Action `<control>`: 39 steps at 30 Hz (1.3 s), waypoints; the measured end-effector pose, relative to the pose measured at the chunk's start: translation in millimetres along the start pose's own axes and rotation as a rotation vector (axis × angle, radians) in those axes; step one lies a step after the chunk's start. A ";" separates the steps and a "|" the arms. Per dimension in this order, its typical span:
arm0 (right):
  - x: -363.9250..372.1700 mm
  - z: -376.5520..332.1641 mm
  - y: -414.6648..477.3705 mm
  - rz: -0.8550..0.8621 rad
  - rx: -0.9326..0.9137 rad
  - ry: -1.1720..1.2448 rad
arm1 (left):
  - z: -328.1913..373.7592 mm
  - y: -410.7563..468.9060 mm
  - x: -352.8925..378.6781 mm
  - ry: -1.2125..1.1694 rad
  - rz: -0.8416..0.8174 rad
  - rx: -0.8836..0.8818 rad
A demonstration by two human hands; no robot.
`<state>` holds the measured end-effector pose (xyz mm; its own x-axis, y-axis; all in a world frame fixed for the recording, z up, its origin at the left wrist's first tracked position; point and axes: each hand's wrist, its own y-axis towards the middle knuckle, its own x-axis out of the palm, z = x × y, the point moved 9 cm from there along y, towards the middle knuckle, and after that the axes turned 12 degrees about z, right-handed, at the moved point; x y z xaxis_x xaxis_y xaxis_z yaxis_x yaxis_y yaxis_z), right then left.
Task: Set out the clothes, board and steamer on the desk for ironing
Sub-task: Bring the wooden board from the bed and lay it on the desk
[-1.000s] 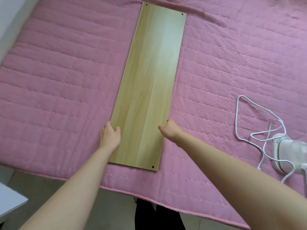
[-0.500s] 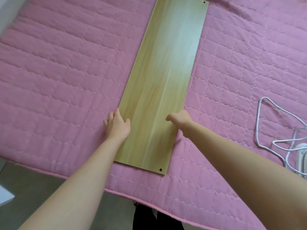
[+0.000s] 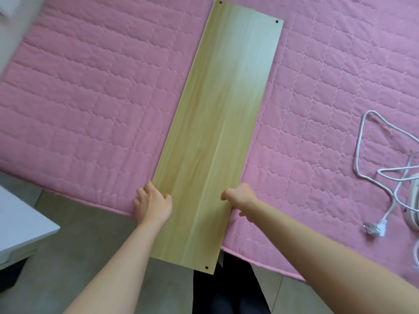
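Note:
A long light-wood board [image 3: 222,123] with small holes at its corners lies lengthwise on a pink quilted bedcover [image 3: 90,98]. Its near end sticks out past the cover's front edge, over the floor. My left hand [image 3: 153,202] grips the board's left edge, thumb on top. My right hand [image 3: 239,196] grips the right edge at the same height. At the far right edge a white steamer [image 3: 413,200] shows only in part, with its white cord [image 3: 362,137] looped on the cover and the plug [image 3: 374,230] lying near the front.
A white piece of furniture [image 3: 20,225] stands at the lower left on the grey tiled floor [image 3: 74,252]. Dark trousers [image 3: 226,291] show below the board's near end. No clothes are in view.
The board has slid toward me; its near end now hangs past the cover's front edge. Both hands kept their grip on its sides. The steamer has slipped mostly out of view at the right.

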<state>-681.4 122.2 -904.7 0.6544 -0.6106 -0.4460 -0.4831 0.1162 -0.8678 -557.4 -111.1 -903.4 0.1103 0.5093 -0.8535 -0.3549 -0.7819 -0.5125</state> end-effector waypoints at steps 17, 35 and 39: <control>-51.7 -61.6 52.1 0.060 -0.052 0.044 | 86.7 67.8 -21.7 -0.102 0.047 0.106; 29.1 -0.7 5.1 -0.126 0.094 0.029 | 4.0 57.0 -14.5 -0.148 0.024 -0.069; 46.5 18.4 -4.0 -0.147 0.079 0.049 | -25.0 60.9 -11.5 -0.196 0.045 -0.086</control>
<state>-638.4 107.8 -926.0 0.6842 -0.6631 -0.3035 -0.3355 0.0833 -0.9383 -557.0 -173.6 -927.1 -0.0890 0.5271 -0.8451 -0.2744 -0.8286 -0.4879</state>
